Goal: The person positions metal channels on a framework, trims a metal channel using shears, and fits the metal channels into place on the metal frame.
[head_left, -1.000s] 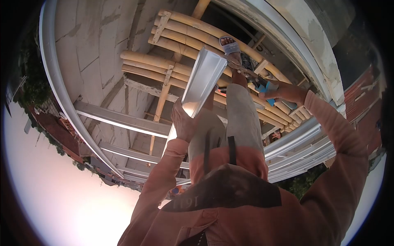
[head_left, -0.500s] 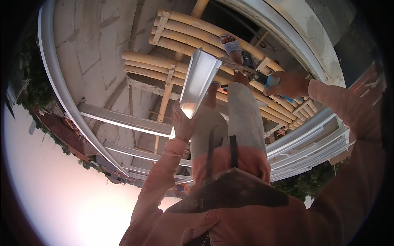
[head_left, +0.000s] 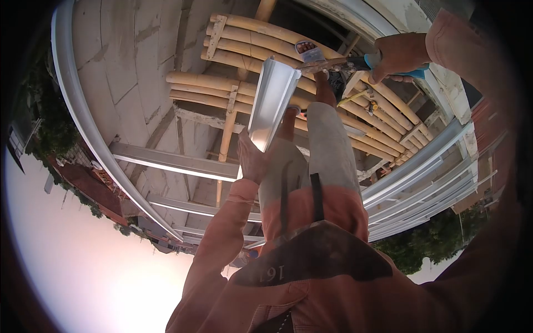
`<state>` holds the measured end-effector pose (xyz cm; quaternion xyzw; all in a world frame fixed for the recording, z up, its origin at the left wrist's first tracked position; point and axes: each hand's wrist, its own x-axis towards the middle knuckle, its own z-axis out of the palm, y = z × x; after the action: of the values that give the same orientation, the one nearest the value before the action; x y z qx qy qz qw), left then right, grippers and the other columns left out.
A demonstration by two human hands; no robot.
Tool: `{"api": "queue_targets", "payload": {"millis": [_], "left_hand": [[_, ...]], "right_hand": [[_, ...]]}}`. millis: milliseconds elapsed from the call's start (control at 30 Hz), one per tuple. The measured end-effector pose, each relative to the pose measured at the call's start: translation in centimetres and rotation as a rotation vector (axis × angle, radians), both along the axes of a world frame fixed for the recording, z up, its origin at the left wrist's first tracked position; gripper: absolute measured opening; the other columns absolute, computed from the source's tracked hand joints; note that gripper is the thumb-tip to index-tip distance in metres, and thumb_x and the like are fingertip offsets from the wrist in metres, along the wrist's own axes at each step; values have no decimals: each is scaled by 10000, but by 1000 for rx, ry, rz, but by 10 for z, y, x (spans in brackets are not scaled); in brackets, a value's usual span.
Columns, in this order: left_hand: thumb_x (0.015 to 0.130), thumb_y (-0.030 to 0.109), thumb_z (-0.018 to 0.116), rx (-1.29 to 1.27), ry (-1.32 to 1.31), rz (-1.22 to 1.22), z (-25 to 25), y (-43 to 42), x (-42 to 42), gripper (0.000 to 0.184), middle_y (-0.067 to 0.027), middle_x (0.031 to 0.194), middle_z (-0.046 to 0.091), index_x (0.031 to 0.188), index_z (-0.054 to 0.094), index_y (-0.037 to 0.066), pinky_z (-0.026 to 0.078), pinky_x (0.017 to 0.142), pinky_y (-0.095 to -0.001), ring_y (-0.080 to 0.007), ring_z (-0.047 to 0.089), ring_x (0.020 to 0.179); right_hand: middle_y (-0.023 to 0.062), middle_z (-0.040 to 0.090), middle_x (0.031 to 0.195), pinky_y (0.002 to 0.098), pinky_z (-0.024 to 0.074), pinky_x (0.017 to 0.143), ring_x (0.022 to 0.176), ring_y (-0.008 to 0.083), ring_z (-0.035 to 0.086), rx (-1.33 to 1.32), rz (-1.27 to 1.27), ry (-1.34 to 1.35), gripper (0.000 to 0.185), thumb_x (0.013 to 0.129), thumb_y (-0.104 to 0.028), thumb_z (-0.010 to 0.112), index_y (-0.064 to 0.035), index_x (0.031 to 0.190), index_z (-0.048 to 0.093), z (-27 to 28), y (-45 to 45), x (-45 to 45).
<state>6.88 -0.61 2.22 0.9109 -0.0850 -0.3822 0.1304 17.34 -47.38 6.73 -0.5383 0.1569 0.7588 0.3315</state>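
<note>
Up on a bamboo platform (head_left: 250, 40), alongside a wall (head_left: 125, 61) of big pale blocks with rough grey joints, here we have the person standing over rounded, yellowish poles, three in the upper bank at left and three more just below. Two pale metal beams (head_left: 172, 162) show clearly at left, straight and smooth; at right, metal lengths (head_left: 422, 178) overlap too much to count. One shiny, trough-shaped channel (head_left: 272, 102) slants in front of the legs, and the left hand (head_left: 254, 158) has its near part gripped, fingers wrapped round. Over to the right hand (head_left: 401, 55): closed around blue handles of one pair of worn metal snips (head_left: 333, 65), their tip right by the channel's far corner, touching or not, I can't tell. Two sandals (head_left: 312, 54), both light-coloured.
</note>
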Motion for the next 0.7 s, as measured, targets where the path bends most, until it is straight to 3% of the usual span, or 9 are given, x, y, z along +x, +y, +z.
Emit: {"api": "queue_targets", "payload": {"millis": [67, 167, 267, 467, 600, 700], "left_hand": [[769, 388, 843, 5, -38, -11, 1, -1, -2, 935, -251, 1309, 504, 1435, 331, -25, 381, 1050, -534, -430, 487, 1249], [756, 375, 849, 8, -88, -21, 2, -4, -11, 950, -239, 1313, 506, 1445, 321, -12, 378, 1050, -536, -425, 487, 1251], [750, 354, 854, -21, -76, -17, 3, -5, -7, 957, -229, 1308, 507, 1453, 315, -7, 370, 1057, -533, -425, 488, 1243], [754, 337, 856, -25, -80, -41, 1, -1, -7, 927, -233, 1300, 506, 1435, 333, -14, 374, 1056, -527, -426, 491, 1231], [765, 350, 852, -26, -45, -15, 3, -1, -6, 917, -239, 1287, 506, 1428, 335, -17, 382, 1045, -525, -431, 491, 1216], [774, 369, 845, -26, -45, -20, 0, -3, -5, 913, -241, 1280, 507, 1426, 334, -17, 384, 1040, -524, -430, 496, 1205]], "right_hand": [[68, 663, 791, 315, 485, 624, 656, 170, 626, 63, -12, -150, 354, 839, -397, 740, -53, 842, 654, -16, 10, -58], [52, 707, 892, 323, 471, 912, 943, 196, 679, 110, -146, -121, 439, 822, -493, 748, -76, 953, 707, -42, 31, -118], [38, 706, 962, 310, 418, 982, 1013, 194, 642, 54, -402, -214, 541, 814, -552, 745, -95, 1101, 710, -62, 55, -162], [47, 700, 1008, 315, 455, 917, 995, 182, 623, 198, -562, -91, 613, 805, -611, 748, -106, 1150, 701, -88, 46, -159], [24, 687, 918, 312, 482, 774, 838, 160, 628, 222, -506, -124, 598, 821, -662, 717, -91, 995, 699, -80, 41, -123], [34, 676, 878, 325, 486, 747, 808, 158, 631, 91, -361, -204, 576, 825, -656, 718, -91, 930, 682, -58, 40, -117]]}}
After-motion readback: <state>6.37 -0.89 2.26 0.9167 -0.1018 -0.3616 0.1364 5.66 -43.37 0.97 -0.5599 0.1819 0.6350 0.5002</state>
